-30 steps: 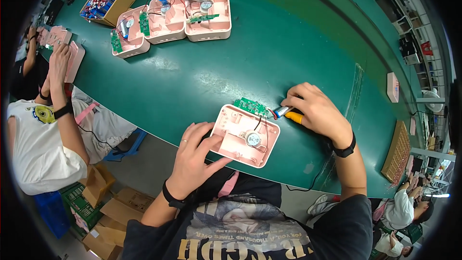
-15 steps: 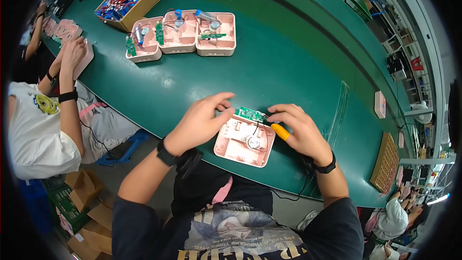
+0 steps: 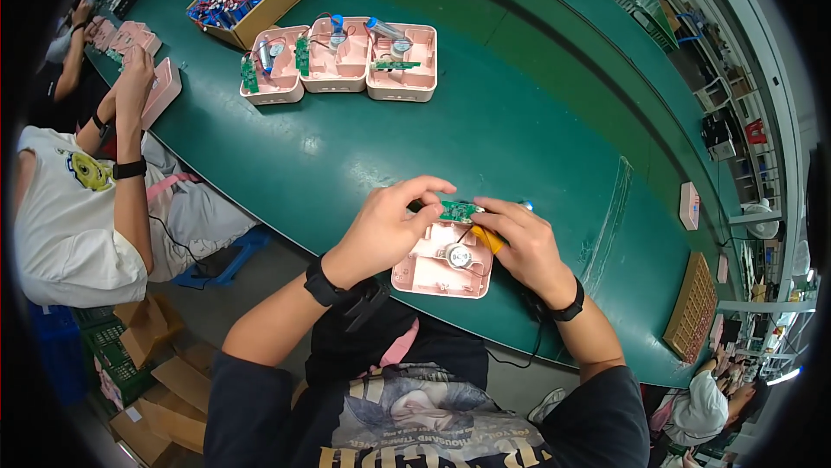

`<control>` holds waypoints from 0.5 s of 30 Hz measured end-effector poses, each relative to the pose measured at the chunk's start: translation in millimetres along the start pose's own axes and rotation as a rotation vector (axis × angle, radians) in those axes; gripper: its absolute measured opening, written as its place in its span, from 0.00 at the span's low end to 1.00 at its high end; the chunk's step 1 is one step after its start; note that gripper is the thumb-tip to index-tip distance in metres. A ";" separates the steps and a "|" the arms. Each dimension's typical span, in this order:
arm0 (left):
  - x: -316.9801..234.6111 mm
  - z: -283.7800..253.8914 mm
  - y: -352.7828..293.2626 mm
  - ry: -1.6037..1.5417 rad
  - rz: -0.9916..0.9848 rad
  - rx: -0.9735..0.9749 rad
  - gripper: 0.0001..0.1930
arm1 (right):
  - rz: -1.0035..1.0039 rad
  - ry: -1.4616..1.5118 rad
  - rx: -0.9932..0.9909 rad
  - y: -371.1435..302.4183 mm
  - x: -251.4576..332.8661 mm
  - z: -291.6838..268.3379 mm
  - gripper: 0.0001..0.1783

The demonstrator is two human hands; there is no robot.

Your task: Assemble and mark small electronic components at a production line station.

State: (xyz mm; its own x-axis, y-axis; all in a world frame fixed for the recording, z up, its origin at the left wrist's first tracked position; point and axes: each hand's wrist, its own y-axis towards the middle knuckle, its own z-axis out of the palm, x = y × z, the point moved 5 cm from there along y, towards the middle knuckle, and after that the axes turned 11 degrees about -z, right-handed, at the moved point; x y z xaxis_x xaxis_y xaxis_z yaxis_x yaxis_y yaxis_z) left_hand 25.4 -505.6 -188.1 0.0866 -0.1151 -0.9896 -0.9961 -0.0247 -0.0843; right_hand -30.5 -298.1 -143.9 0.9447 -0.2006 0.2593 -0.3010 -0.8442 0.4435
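- Green circuit board (image 3: pixel 460 211): flat, narrow strip, long axis left-right, above pink plastic housing (image 3: pixel 441 269) at table's (image 3: pixel 519 122) near edge.
- Left hand (image 3: pixel 387 227) fingertips pinch its left end.
- Right hand (image 3: pixel 522 241) pinches right end, yellow-handled tool (image 3: pixel 491 240) underneath.

Glossy pink plastic housing (image 3: pixel 441 273), matt green tabletop (image 3: pixel 485 130), cardboard box (image 3: pixel 275 2)

I count four pink housings on my table: one (image 3: pixel 441 262) under my hands and three (image 3: pixel 275 77) (image 3: pixel 336 57) (image 3: pixel 402 63) in a row farther up. One green circuit board (image 3: pixel 460 211) sits between my fingers, and one cardboard box (image 3: pixel 249 2) of wired parts stands beyond
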 end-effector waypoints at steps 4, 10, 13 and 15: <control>-3.7 1.9 -25.6 0.069 0.027 -0.160 0.22 | -0.040 0.022 0.025 -0.9 -4.5 -2.1 0.16; 10.3 16.6 -74.9 0.485 -0.007 -0.443 0.35 | -0.078 -0.121 0.040 0.2 3.3 -7.9 0.15; 13.1 20.6 -76.3 0.552 0.013 -0.434 0.36 | -0.093 -0.134 0.066 -3.7 3.0 -12.1 0.15; 11.1 18.8 -71.6 0.602 0.064 -0.414 0.35 | -0.095 -0.152 0.072 -6.3 2.1 -15.2 0.15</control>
State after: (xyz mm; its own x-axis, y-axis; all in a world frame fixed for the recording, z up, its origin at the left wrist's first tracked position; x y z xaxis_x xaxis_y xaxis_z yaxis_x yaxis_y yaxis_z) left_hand 97.4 -486.4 -195.3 0.1401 -0.6515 -0.7456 -0.9227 -0.3591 0.1405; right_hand -28.6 -285.7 -133.1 0.9789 -0.1863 0.0841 -0.2044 -0.8953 0.3958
